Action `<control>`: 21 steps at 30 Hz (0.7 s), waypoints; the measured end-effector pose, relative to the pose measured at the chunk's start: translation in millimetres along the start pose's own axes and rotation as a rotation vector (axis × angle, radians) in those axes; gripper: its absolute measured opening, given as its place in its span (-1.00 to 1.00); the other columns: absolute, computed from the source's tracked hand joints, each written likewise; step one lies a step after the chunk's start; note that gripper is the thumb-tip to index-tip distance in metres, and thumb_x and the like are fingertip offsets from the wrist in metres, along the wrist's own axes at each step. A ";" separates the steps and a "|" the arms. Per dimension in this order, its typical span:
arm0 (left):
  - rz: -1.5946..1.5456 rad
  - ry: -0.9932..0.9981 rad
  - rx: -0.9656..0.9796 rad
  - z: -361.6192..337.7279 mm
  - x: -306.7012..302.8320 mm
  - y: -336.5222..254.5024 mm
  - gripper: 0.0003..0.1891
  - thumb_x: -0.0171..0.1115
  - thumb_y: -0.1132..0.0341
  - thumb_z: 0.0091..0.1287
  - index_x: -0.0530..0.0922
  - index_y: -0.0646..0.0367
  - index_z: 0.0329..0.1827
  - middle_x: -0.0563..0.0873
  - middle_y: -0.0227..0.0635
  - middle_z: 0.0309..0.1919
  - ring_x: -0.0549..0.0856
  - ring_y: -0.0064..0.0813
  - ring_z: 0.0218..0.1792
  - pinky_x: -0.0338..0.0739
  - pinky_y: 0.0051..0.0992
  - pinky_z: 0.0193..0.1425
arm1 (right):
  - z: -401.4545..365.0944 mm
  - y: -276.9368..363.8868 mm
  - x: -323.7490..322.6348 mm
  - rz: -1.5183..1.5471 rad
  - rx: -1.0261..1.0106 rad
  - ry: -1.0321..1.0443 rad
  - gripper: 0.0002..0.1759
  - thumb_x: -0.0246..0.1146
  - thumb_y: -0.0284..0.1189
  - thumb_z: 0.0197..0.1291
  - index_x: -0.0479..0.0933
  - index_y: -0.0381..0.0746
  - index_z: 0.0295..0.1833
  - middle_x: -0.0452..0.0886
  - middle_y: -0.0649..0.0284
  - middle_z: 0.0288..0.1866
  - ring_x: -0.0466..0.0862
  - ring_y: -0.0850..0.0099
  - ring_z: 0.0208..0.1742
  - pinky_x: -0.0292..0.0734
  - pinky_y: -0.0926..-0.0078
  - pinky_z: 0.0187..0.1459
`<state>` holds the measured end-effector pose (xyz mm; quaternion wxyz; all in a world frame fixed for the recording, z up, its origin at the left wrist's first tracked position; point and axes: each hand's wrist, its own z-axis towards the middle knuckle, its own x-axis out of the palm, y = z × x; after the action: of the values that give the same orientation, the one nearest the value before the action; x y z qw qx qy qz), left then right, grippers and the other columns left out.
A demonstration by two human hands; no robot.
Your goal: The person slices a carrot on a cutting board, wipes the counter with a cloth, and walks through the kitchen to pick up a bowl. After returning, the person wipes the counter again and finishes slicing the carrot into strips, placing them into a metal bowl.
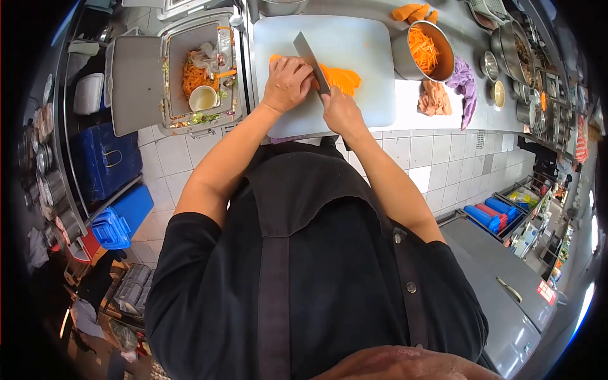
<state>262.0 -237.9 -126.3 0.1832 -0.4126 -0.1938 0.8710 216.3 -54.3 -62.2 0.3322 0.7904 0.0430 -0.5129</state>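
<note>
On the white cutting board point(373, 57), my left hand point(289, 83) presses with bent fingers on an orange carrot piece, partly hidden under it. My right hand point(342, 114) is wrapped round the handle of a wide-bladed knife point(309, 57). The blade stands beside my left fingertips and points away from me. Right of the blade, thin orange carrot slices point(342, 79) lie overlapping. A metal pot point(408, 61) of shredded carrot point(423, 50) stands right of the board.
An open bin point(171, 69) with carrot scraps and a cup point(203, 99) is left of the board. Whole carrots point(415, 12), a purple cloth point(465, 88), a brownish crumpled item point(434, 99) and metal bowls point(489, 65) are at the right.
</note>
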 end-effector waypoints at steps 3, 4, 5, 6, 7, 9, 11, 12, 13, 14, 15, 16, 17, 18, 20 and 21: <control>0.026 0.009 0.014 -1.8 -2.1 4.5 -0.81 0.40 0.38 0.27 0.70 0.05 -0.06 0.68 -0.34 -0.06 0.63 -0.17 0.03 0.43 -0.13 0.20 | -16.2 -6.0 3.2 0.011 -0.019 -0.002 -0.69 0.20 -0.32 0.55 0.51 -0.43 -0.02 0.71 -0.35 -0.25 0.71 -0.36 -0.12 0.59 -0.27 -0.05; 0.025 0.012 0.010 -2.9 -1.9 4.3 -0.81 0.40 0.38 0.27 0.70 0.05 -0.06 0.68 -0.34 -0.06 0.63 -0.17 0.03 0.43 -0.13 0.20 | -21.3 -11.2 7.8 0.023 -0.018 -0.020 -0.70 0.21 -0.33 0.55 0.51 -0.42 -0.01 0.70 -0.33 -0.27 0.69 -0.36 -0.16 0.58 -0.27 -0.08; 0.027 0.008 0.008 -3.1 -1.3 4.7 -0.80 0.40 0.38 0.27 0.70 0.04 -0.05 0.68 -0.34 -0.06 0.63 -0.17 0.04 0.43 -0.13 0.21 | -22.6 -15.8 12.7 0.022 -0.015 -0.017 -0.70 0.21 -0.33 0.55 0.51 -0.42 -0.01 0.70 -0.33 -0.27 0.69 -0.36 -0.16 0.58 -0.27 -0.08; 0.029 0.003 0.005 -3.5 -0.5 5.0 -0.80 0.40 0.38 0.28 0.70 0.04 -0.04 0.68 -0.35 -0.05 0.63 -0.17 0.04 0.43 -0.13 0.21 | -22.9 -15.7 13.7 0.027 -0.027 -0.050 -0.71 0.20 -0.33 0.55 0.51 -0.42 -0.01 0.70 -0.33 -0.28 0.69 -0.37 -0.17 0.58 -0.27 -0.08; 0.032 0.001 0.002 -3.3 0.5 6.7 -0.80 0.40 0.38 0.28 0.70 0.04 -0.04 0.68 -0.35 -0.05 0.63 -0.17 0.04 0.43 -0.13 0.21 | -21.5 -15.4 14.2 0.031 -0.044 -0.083 -0.71 0.20 -0.34 0.55 0.51 -0.42 -0.02 0.70 -0.32 -0.30 0.69 -0.37 -0.17 0.58 -0.27 -0.08; 0.038 0.006 0.004 -4.7 1.9 7.6 -0.77 0.40 0.38 0.26 0.69 0.03 -0.01 0.67 -0.35 -0.03 0.62 -0.17 0.06 0.43 -0.11 0.23 | -24.7 -9.0 -0.7 0.013 -0.039 -0.047 -0.72 0.21 -0.35 0.55 0.51 -0.42 -0.02 0.70 -0.33 -0.29 0.70 -0.36 -0.15 0.58 -0.28 -0.06; 0.060 0.029 0.004 -5.0 0.9 8.0 -0.75 0.39 0.37 0.26 0.69 0.03 0.00 0.66 -0.36 -0.02 0.62 -0.17 0.07 0.42 -0.10 0.24 | -31.6 -1.0 -19.2 -0.009 -0.036 -0.015 -0.72 0.22 -0.35 0.54 0.50 -0.42 -0.03 0.70 -0.34 -0.27 0.71 -0.35 -0.13 0.59 -0.28 -0.03; 0.082 0.053 0.004 -4.7 0.7 8.3 -0.74 0.39 0.37 0.25 0.69 0.02 0.01 0.66 -0.36 -0.02 0.61 -0.17 0.08 0.42 -0.09 0.25 | -38.0 0.4 -25.8 0.017 -0.041 -0.015 -0.74 0.22 -0.37 0.53 0.49 -0.41 -0.05 0.69 -0.34 -0.29 0.70 -0.35 -0.15 0.58 -0.28 -0.05; 0.082 0.050 0.001 -4.6 2.1 9.6 -0.74 0.39 0.37 0.25 0.69 0.02 0.01 0.66 -0.36 -0.02 0.61 -0.17 0.08 0.42 -0.09 0.25 | -43.8 1.6 -32.3 0.043 -0.047 -0.014 -0.75 0.22 -0.38 0.53 0.48 -0.41 -0.06 0.68 -0.34 -0.31 0.69 -0.36 -0.17 0.57 -0.29 -0.07; 0.090 0.038 0.005 -5.0 3.7 10.4 -0.73 0.40 0.35 0.22 0.68 -0.01 0.00 0.65 -0.39 -0.04 0.61 -0.21 0.08 0.41 -0.09 0.26 | -49.5 3.0 -39.3 0.041 -0.048 -0.011 -0.75 0.22 -0.38 0.53 0.48 -0.41 -0.06 0.68 -0.34 -0.31 0.69 -0.36 -0.17 0.57 -0.29 -0.07; 0.099 0.028 0.009 -5.1 4.0 10.2 -0.72 0.41 0.32 0.19 0.67 -0.05 -0.02 0.65 -0.41 -0.06 0.62 -0.26 0.07 0.39 -0.10 0.28 | -55.0 4.1 -46.3 0.027 -0.033 0.017 -0.76 0.22 -0.40 0.53 0.47 -0.41 -0.07 0.68 -0.34 -0.32 0.69 -0.37 -0.18 0.57 -0.28 -0.10; 0.100 0.027 0.006 -5.5 3.8 10.1 -0.72 0.41 0.32 0.19 0.67 -0.05 -0.02 0.65 -0.41 -0.06 0.62 -0.26 0.07 0.39 -0.10 0.28 | -59.6 4.0 -50.8 0.014 -0.017 0.045 -0.77 0.22 -0.42 0.53 0.46 -0.41 -0.08 0.67 -0.35 -0.34 0.68 -0.38 -0.20 0.56 -0.28 -0.12; 0.098 0.039 0.003 -5.7 3.3 10.3 -0.72 0.42 0.32 0.19 0.67 -0.06 -0.02 0.65 -0.42 -0.06 0.62 -0.26 0.07 0.39 -0.10 0.28 | -63.5 2.9 -53.5 0.013 -0.019 0.047 -0.77 0.22 -0.42 0.53 0.46 -0.41 -0.08 0.67 -0.35 -0.34 0.68 -0.38 -0.20 0.56 -0.28 -0.12; 0.097 0.052 0.000 -5.4 2.6 10.4 -0.72 0.42 0.31 0.19 0.67 -0.06 -0.02 0.64 -0.42 -0.06 0.62 -0.26 0.07 0.39 -0.10 0.28 | -66.7 1.9 -55.7 0.016 -0.004 0.064 -0.74 0.19 -0.39 0.55 0.47 -0.42 -0.08 0.67 -0.36 -0.32 0.67 -0.40 -0.19 0.55 -0.28 -0.11; 0.094 0.049 -0.005 -4.8 2.0 10.2 -0.72 0.42 0.31 0.19 0.67 -0.07 -0.01 0.64 -0.42 -0.06 0.62 -0.27 0.07 0.39 -0.11 0.28 | -66.0 1.4 -55.3 0.018 0.013 0.084 -0.71 0.16 -0.36 0.58 0.48 -0.43 -0.07 0.67 -0.38 -0.31 0.66 -0.43 -0.17 0.53 -0.28 -0.11; 0.089 0.046 -0.007 -4.7 1.7 9.6 -0.72 0.41 0.31 0.19 0.67 -0.07 -0.01 0.64 -0.42 -0.07 0.62 -0.28 0.07 0.39 -0.11 0.28 | -63.5 0.8 -52.8 0.016 0.022 0.089 -0.70 0.17 -0.35 0.58 0.48 -0.44 -0.07 0.67 -0.38 -0.30 0.66 -0.43 -0.17 0.54 -0.27 -0.11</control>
<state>263.2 -244.4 -134.8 0.1473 -0.4413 -0.1741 0.8679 241.5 -4.4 -1.4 0.3254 0.8163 0.0456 -0.4751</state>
